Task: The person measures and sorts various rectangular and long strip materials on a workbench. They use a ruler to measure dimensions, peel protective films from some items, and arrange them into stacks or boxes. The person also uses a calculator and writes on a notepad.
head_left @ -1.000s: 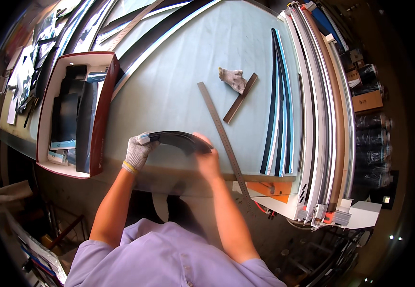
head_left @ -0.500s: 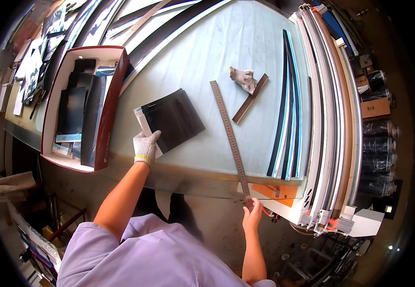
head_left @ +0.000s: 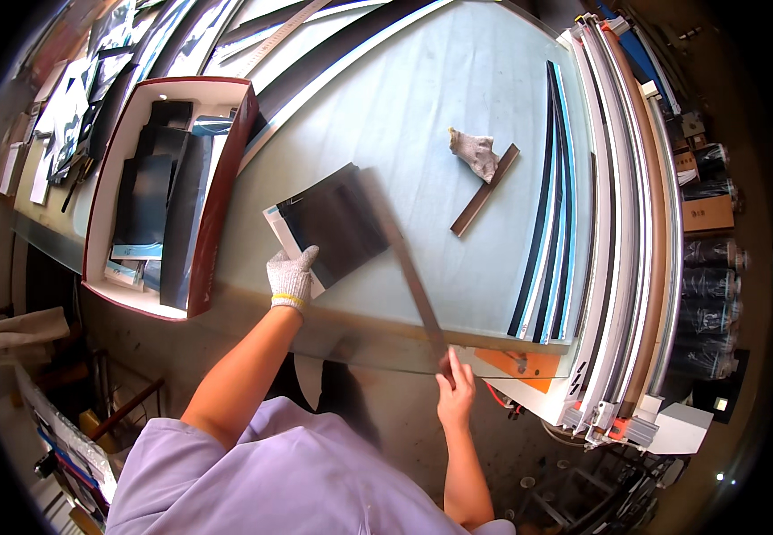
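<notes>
My left hand, in a pale knitted glove with a yellow cuff stripe, grips the near-left edge of a dark square sheet, its thumb on top. A white strip runs along that sheet's left side; whether there are several layers I cannot tell. My bare right hand is closed round the near end of a long ruler, by the glass table's front edge. Blurred by motion, the ruler slants away over the table, its far part beside or over the sheet's right edge.
At left stands a maroon-sided box of dark offcuts. A crumpled glove touches a short brown bar on the glass table. Dark and blue strips lie at right, beside long rails.
My right hand has swung the ruler leftward, up to the dark sheet's right side. My left hand keeps its grip on the sheet. The whole view has shifted slightly.
</notes>
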